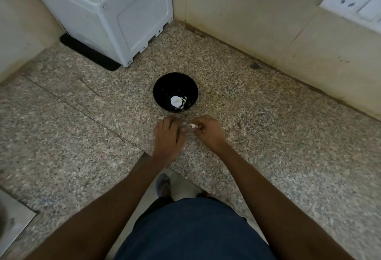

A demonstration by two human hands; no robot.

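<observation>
Speckled granite counter [268, 136] carries a round, glossy black bowl [171, 83] with pale bits lying in its bottom. Just near of it I see the right hand [208, 130] pinching a small white piece [193, 125] between thumb and fingertips. Its long axis seems to run left-right, free end pointing left toward the left hand [168, 136], which rests palm-down, fingers close together, tips on the stone.

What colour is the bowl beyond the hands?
Black bowl, clearest in the head view.
</observation>
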